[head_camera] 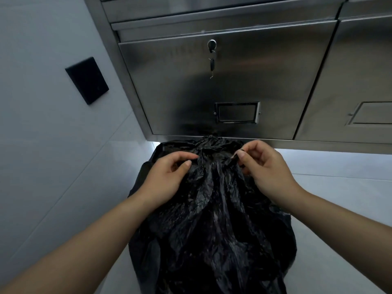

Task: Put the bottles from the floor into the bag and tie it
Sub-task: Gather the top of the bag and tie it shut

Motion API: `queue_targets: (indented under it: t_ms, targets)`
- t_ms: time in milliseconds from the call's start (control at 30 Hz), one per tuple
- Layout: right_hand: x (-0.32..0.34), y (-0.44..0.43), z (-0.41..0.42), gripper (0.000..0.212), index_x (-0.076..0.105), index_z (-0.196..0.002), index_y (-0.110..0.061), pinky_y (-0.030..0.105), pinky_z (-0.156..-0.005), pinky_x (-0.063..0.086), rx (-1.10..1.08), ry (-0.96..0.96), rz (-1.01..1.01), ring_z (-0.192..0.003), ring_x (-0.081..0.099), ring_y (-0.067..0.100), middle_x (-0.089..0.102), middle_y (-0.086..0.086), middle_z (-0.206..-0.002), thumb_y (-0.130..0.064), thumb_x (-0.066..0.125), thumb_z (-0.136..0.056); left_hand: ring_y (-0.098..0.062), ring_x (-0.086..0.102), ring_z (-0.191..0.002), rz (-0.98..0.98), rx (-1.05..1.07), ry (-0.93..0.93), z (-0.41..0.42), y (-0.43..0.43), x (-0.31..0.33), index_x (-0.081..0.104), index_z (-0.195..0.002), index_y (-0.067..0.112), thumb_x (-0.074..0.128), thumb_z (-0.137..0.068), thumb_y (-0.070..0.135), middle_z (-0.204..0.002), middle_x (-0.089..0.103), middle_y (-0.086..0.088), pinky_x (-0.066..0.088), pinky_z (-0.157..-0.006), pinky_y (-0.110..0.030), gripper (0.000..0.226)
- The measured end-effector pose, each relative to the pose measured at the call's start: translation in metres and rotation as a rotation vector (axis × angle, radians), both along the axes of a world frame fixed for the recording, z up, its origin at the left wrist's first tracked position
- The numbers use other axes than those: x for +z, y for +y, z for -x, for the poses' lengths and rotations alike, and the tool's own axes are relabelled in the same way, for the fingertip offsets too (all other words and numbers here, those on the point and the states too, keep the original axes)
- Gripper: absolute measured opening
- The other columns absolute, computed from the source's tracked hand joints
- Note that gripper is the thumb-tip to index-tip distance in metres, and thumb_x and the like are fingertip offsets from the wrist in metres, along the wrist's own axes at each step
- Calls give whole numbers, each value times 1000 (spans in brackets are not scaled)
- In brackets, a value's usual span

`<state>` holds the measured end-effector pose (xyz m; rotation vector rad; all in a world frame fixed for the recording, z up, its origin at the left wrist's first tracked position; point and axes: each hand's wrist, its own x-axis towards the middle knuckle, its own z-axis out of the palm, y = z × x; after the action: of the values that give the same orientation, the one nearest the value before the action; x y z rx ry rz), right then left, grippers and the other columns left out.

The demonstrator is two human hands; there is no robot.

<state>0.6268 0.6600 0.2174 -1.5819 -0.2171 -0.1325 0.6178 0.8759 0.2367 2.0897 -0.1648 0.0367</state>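
Both hands (214, 166) pinch gathered bag (212, 219) top | left (167, 175); right (265, 166)

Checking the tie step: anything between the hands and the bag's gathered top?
Nothing visible does. The left hand and the right hand both pinch the gathered plastic of the black bag directly; the steel cabinet stands behind it, clear of them.

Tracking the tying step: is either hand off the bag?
No: the left hand and right hand both pinch gathered plastic at the top of the black bag.
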Motion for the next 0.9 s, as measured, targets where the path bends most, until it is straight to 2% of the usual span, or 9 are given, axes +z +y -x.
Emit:
queue_targets:
  t_ms: [133,233,267,367,467,600,700,800,900]
  targets:
    - [0,5,5,10,55,-80,-9,14,-59,42,45,-20,43,-59,55,0,65,7,-76,-7,57,-89,-9,64,-87,68,-4,-19,6,-13,6,65,-100,33,60,-89,18,-98,69,4,51,-79,-15,20]
    - [0,6,6,8,59,-78,-11,26,-65,46,41,-10,61,-65,58,11,66,5,-72,-10,62,-86,-2,64,-77,131,-46,-12,10,-25,9,66,-105,27,65,-85,17,-85,65,9,50,-72,-9,23]
    - [0,7,7,9,60,-77,-13,28,-66,46,39,-5,68,-65,58,12,66,3,-70,-12,64,-85,-5,65,-79,131,-76,0,12,-29,9,68,-103,26,65,-84,17,-85,67,9,50,-72,-10,21]
    - [-1,6,9,9,63,-74,-17,25,-61,45,53,-1,70,-59,56,9,66,-4,-62,-16,67,-82,-24,67,-86,93,-141,31,17,-38,2,70,-101,27,64,-86,23,-91,72,2,55,-79,-29,17]
    - [0,4,11,11,63,-73,-20,20,-53,38,58,-14,72,-50,47,7,61,-4,-53,-17,68,-82,-26,63,-74,20,-188,49,21,-42,-5,65,-102,40,65,-84,30,-92,71,0,55,-75,-37,21]
    - [-1,3,14,10,64,-74,-19,20,-52,38,29,-21,91,-49,47,11,59,7,-53,-16,68,-82,-26,67,-89,15,-221,102,22,-46,-11,65,-92,46,68,-80,34,-94,73,-13,51,-84,-38,17]
    - [0,1,12,9,62,-76,-14,18,-49,41,-8,42,19,-48,52,10,63,13,-58,-13,65,-85,-22,66,-75,-56,-153,47,18,-44,-14,70,-82,39,72,-76,37,-82,73,-10,52,-72,-35,7]
    - [-2,-5,12,12,59,-75,-14,18,-50,46,-52,152,-79,-52,59,9,65,7,-63,-12,62,-87,-2,58,-58,-22,-46,-6,12,-35,-17,73,-77,29,73,-76,32,-70,70,3,47,-58,-14,3]
    - [-5,-9,12,7,59,-80,-12,19,-53,48,27,172,-32,-57,62,11,66,1,-65,-13,61,-87,-5,62,-62,-28,-5,-16,12,-29,-20,72,-75,31,73,-76,33,-71,72,6,49,-61,-15,2]
